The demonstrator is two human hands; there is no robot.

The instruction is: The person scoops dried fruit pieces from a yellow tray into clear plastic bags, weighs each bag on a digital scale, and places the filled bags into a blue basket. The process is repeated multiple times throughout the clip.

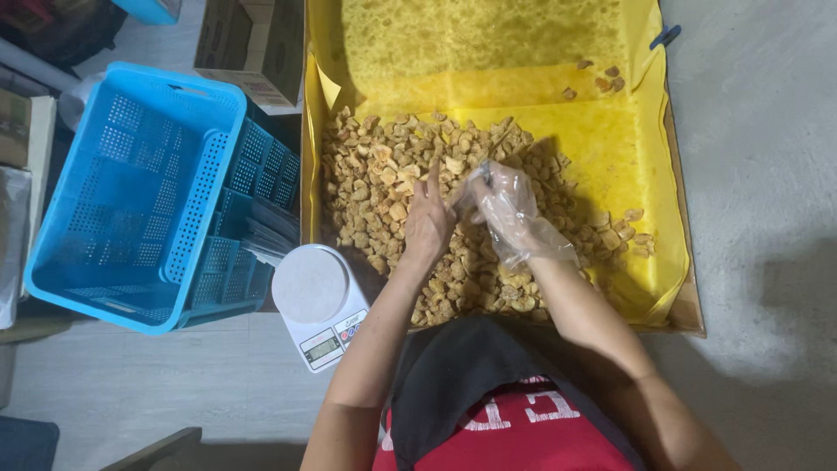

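A view from above, looking down at a person's two hands working over a wide, shallow cardboard tray point(689, 296) lined with bright yellow plastic sheet point(610, 139). A large heap of small, golden-brown fried snack pieces point(384, 192) fills the left and middle of the tray, with a few stray pieces point(602, 80) lying apart near the far right corner.

The left hand point(427, 222) is bare. It rests over the heap, fingers point(433, 179) pressed close together and pointing away from the person, touching the edge of a thin clear plastic glove or bag at the other hand.

The right hand point(510, 214) is covered by that loose, crinkled clear plastic glove point(523, 240). Its fingers are curled and bunched together just above the snack pieces; whether they pinch a piece cannot be told through the plastic. The two hands meet above the middle of the heap.

Just left of the tray, near the person, stands a small white kitchen scale point(318, 301) with a round platform and nothing on it. Further left sits a blue perforated plastic basket point(131, 192), stacked inside a second, darker one. A brown cardboard box point(253, 48) stands beyond the baskets. Everything sits on a pale grey floor point(758, 174). The person wears a red shirt point(514, 440) with a dark apron point(471, 366) over it.
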